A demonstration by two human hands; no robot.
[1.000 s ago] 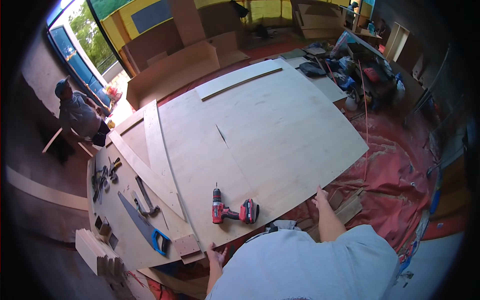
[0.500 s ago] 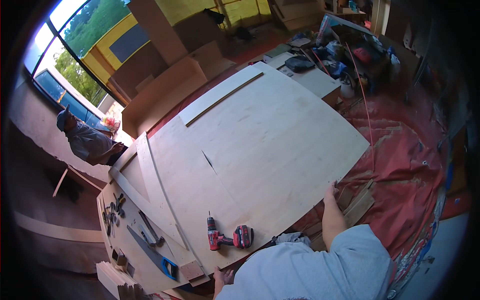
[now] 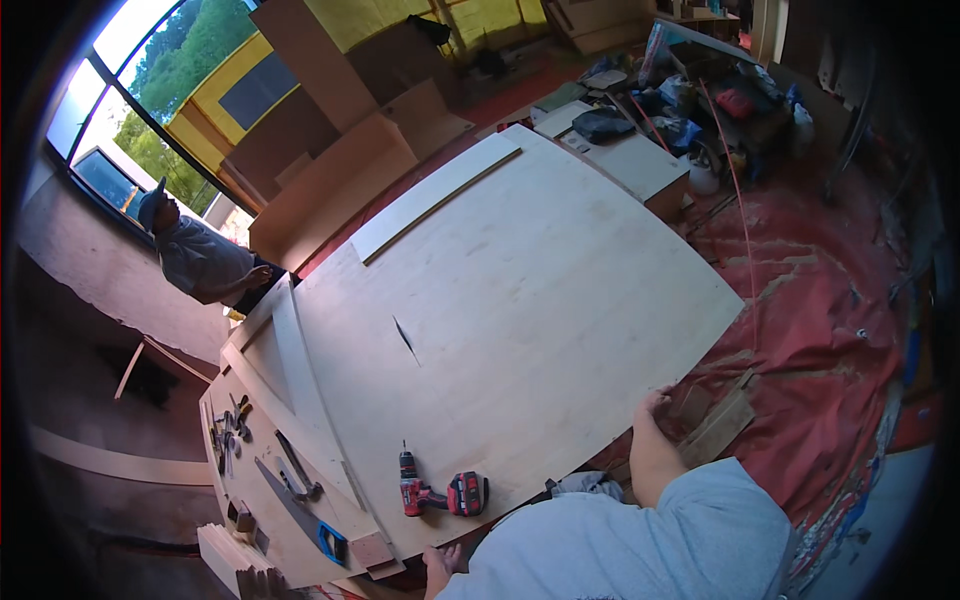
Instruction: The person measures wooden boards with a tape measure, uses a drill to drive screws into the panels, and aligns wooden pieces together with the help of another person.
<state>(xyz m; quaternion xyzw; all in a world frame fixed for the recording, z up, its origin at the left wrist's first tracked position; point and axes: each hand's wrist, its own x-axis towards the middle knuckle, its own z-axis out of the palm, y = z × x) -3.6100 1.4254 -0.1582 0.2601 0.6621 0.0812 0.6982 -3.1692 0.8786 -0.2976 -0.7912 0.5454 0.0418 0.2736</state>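
A large pale plywood sheet (image 3: 540,300) lies in front of me, with a narrow dark slit in its left half. My right hand (image 3: 654,403) is closed around its near right edge, the fingers partly hidden. My left hand (image 3: 440,562) holds the near edge at the lower left, thumb up, the other fingers partly hidden. A red and black cordless drill (image 3: 430,496) lies on the sheet near my left hand, its bit toward the far side. A pale wooden board (image 3: 436,198) rests along the sheet's far left edge.
At left, a handsaw (image 3: 300,512) with a blue handle and several hand tools (image 3: 236,425) lie beside wooden strips (image 3: 300,350). A person (image 3: 208,255) in a cap stands at the far left. Red sheeting (image 3: 800,350) covers the floor at right; cluttered bags (image 3: 690,110) sit beyond.
The plywood sheet has slid a little toward me and to the left, carrying the drill and board. Both my hands moved with it. The person at far left has come closer to the bench.
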